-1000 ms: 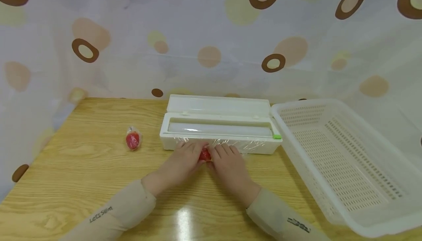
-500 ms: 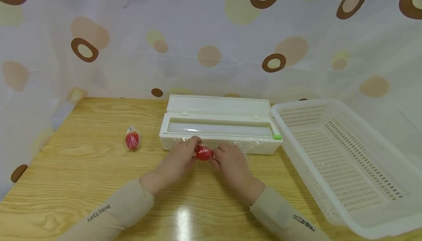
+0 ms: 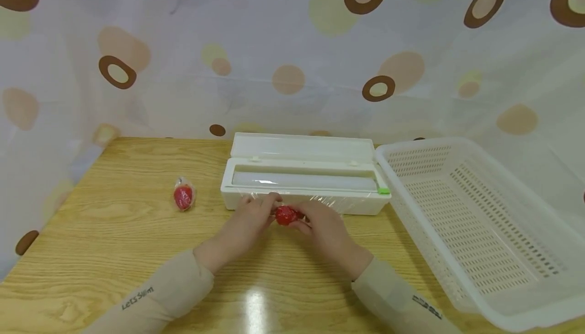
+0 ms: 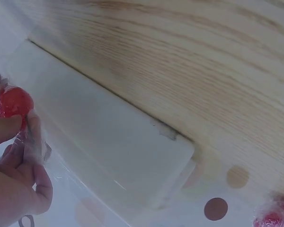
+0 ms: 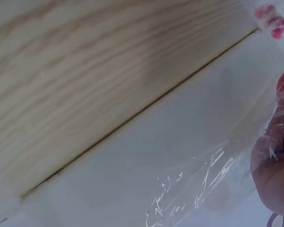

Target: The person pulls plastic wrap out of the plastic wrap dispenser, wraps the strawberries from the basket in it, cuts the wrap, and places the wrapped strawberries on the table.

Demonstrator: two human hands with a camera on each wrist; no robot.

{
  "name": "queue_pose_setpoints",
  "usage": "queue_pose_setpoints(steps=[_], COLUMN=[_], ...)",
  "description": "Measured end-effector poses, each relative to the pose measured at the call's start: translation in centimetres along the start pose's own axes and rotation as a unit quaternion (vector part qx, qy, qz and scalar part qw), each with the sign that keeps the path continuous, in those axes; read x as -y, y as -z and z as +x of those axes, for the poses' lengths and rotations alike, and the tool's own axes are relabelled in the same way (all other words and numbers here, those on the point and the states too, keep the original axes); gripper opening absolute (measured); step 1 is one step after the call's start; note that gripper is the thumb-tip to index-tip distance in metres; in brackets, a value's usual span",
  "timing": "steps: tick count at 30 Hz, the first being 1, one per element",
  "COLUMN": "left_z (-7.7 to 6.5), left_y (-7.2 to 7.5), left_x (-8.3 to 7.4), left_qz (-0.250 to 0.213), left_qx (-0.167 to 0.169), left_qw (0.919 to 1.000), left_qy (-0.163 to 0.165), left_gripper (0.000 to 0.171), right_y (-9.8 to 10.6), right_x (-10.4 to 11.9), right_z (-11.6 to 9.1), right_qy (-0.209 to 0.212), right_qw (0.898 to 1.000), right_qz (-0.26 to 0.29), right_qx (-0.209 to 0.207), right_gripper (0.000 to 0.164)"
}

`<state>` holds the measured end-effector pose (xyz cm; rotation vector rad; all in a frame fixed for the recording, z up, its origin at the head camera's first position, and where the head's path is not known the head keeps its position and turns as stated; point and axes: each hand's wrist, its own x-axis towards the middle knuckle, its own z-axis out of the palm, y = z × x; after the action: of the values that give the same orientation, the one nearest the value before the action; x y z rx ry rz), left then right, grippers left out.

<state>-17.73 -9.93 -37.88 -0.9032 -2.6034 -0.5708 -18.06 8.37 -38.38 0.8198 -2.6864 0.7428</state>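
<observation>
Both hands hold a small round red ball [image 3: 285, 215] wrapped in cling film, close in front of a white cling film dispenser [image 3: 306, 202]. My left hand [image 3: 247, 225] pinches its left side; in the left wrist view the thumb [image 4: 5, 130] lies against the red surface. My right hand [image 3: 325, 230] grips the wrap at the right side, fingers bent over it. Loose clear film [image 5: 203, 182] trails by the right hand in the right wrist view. Farther left on the table lies another red wrapped piece [image 3: 184, 196], its film gathered at the top.
The dispenser's lid [image 3: 301, 145] is raised, showing the film roll [image 3: 303, 179] and a green slider [image 3: 384, 190] at the right end. A white slotted plastic basket [image 3: 429, 232] stands to the right on the wooden table [image 3: 114, 232]. A patterned curtain [image 3: 292, 44] hangs behind.
The red ball, mostly hidden between the hands a second ago, now shows clearly. The right hand has moved slightly right and turned, its fingers bent over the ball's right side.
</observation>
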Motion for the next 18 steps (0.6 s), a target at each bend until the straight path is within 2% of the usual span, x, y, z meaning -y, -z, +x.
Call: queue_pose_setpoints(steps=[4, 7, 11, 15, 18], left_z=[0.1, 0.2, 0.4, 0.6, 0.7], left_y=[-0.3, -0.5, -0.4, -0.3, -0.3], left_x=[-0.1, -0.1, -0.3, -0.5, -0.7], left_qz=[0.021, 0.034, 0.030, 0.030, 0.026], left_qx=[-0.019, -0.041, -0.043, -0.029, -0.023], left_qw=[0.9996, 0.9986, 0.9983, 0.9982, 0.9980], left_qy=[-0.001, 0.007, 0.027, 0.044, 0.053], left_gripper=[0.028, 0.025, 0.022, 0.021, 0.021], right_y=[0.6, 1.2, 1.8, 2.0, 1.8], right_x=[-0.4, -0.6, -0.7, -0.3, 0.0], right_z=[0.3, 0.7, 1.1, 1.2, 1.0], right_qy=[-0.044, -0.070, -0.100, -0.104, -0.078], right_qw=[0.995, 0.987, 0.976, 0.978, 0.987], right_qz=[0.074, 0.120, 0.143, 0.106, 0.032], right_qx=[0.043, 0.081, 0.127, 0.146, 0.135], right_gripper=[0.036, 0.033, 0.031, 0.038, 0.043])
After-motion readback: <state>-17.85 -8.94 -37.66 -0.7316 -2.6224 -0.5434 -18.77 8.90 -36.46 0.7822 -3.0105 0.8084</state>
